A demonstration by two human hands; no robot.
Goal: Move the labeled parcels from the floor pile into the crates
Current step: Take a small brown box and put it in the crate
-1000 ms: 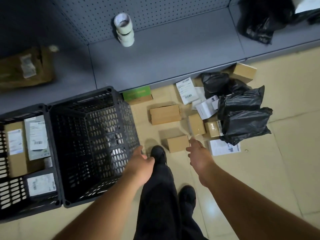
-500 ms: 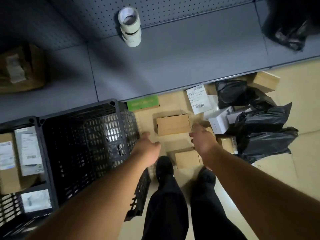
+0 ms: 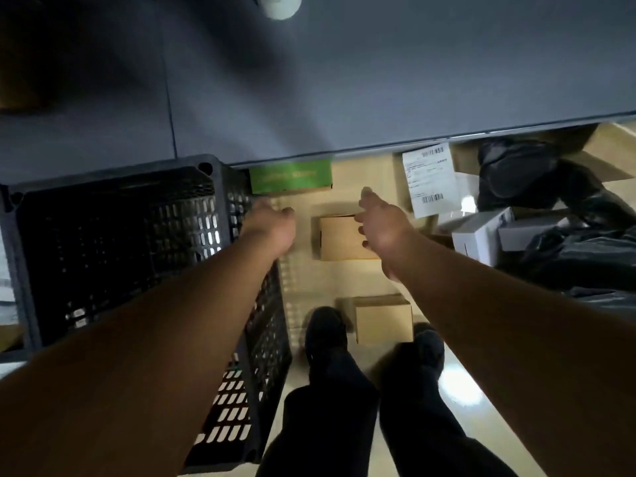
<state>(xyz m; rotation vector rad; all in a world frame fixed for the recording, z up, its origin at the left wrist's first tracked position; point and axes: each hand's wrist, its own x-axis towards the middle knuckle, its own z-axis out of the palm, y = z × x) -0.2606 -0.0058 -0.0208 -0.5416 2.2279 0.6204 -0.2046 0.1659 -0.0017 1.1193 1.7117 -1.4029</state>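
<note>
The floor (image 3: 347,177) is pale and shiny. A wide grey shelf (image 3: 344,80) fills the far side, with a white tape roll (image 3: 280,5) at its far edge.

On the left stands a black plastic crate (image 3: 113,242) with holes in its walls. Just past its far right corner lies a green box (image 3: 290,175). On the right is the parcel pile: a white labeled parcel (image 3: 430,179) with barcodes, a white box (image 3: 481,234) and black plastic bags (image 3: 578,249). A small brown box (image 3: 383,318) sits near the black shoes (image 3: 325,332).

The left hand (image 3: 272,223) hangs over the crate's right edge, fingers loosely bent, holding nothing. The right hand (image 3: 382,225) is spread wide over a brown cardboard box (image 3: 340,237) on the floor between the hands. I cannot tell if it touches the box.
</note>
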